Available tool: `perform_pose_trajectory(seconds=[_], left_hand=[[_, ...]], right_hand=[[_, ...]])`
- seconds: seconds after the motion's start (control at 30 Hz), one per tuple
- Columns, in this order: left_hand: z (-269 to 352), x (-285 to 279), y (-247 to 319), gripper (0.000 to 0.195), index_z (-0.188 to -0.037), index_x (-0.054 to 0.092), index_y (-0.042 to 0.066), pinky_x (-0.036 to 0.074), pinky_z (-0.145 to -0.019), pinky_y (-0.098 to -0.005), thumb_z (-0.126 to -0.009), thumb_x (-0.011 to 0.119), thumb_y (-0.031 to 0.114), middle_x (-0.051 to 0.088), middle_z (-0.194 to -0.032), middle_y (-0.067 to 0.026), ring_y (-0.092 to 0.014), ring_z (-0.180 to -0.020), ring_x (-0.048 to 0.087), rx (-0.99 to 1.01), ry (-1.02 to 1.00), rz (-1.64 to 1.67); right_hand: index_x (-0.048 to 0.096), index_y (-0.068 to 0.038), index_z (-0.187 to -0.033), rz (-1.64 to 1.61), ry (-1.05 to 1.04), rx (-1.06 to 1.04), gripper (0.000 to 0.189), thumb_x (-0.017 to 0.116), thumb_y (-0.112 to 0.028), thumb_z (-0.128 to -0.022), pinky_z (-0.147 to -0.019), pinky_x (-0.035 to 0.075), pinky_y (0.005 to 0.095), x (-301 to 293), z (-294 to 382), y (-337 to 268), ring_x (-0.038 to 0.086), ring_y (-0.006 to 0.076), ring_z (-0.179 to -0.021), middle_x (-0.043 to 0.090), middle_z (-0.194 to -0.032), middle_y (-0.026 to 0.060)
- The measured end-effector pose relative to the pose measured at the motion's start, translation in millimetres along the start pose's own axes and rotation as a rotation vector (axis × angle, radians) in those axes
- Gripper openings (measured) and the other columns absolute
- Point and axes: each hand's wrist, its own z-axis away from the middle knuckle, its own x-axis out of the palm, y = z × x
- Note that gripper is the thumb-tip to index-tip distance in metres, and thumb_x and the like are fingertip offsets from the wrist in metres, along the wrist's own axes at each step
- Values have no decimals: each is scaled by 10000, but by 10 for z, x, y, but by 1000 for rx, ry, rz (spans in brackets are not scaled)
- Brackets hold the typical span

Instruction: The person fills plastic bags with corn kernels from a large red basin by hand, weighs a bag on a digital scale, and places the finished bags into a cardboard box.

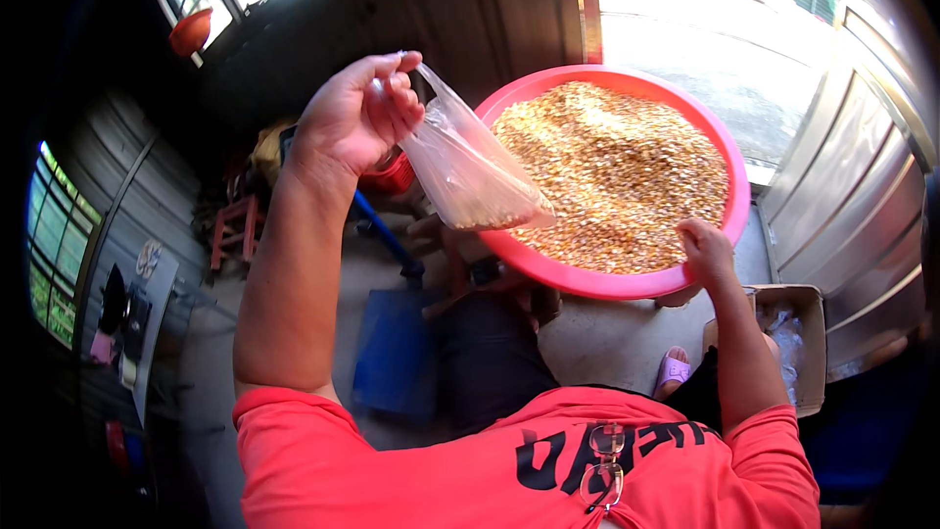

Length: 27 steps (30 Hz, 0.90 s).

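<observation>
My left hand (371,110) is raised and pinches the top of a clear plastic bag (470,162). The bag hangs tilted, with a small amount of grain collected along its bottom edge. Its lower end overlaps the near left rim of a large round pink plastic basin (587,283). Dried corn kernels (609,169) fill much of this basin, heaped unevenly. At the basin's near right rim is my right hand (709,253), fingers curled over the inner edge beside the kernels. Whether it grips the rim or holds some kernels is hidden.
A cardboard box (811,353) with clear plastic inside stands at my right, by a metal door (852,176). On the left are a blue platform scale (393,353), a red wooden stool (235,231) and a table (158,330). A bright doorway opens beyond the basin.
</observation>
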Motion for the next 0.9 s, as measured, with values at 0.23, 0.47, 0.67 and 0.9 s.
perform_pose_trajectory(seconds=[0.23,0.47,0.67,0.9], left_hand=[[619,-687,158,187,-947,557,-26,466,-649,-290,-809,573,101,521,-606,0,-112,-565,526,92,141,-74],[1254,-1790,-441,195,-965,558,-5,488,-650,-282,-822,563,129,555,-679,-11,-127,-625,559,45,448,17],[1631,-2737,-1305,109,-841,565,50,448,-624,-258,-775,608,125,564,-681,-31,-172,-657,568,-50,900,119],[1730,-3478,-1949,218,-939,565,36,374,-912,-365,-780,597,182,614,-940,-114,-245,-891,593,-82,993,133]], right_hand=[[590,-33,-870,-51,-70,21,96,533,-41,-794,-674,465,326,61,-10,17,612,272,-755,611,-790,137],[581,-26,-906,-45,-76,14,124,511,-31,-804,-655,446,307,94,-20,184,589,227,-711,596,-766,126],[576,-6,-907,-85,-163,62,137,491,0,-800,-635,427,282,92,-48,170,548,176,-679,576,-751,102],[580,-3,-908,-95,-155,60,142,501,10,-791,-653,431,278,108,-45,233,549,173,-697,582,-769,98]])
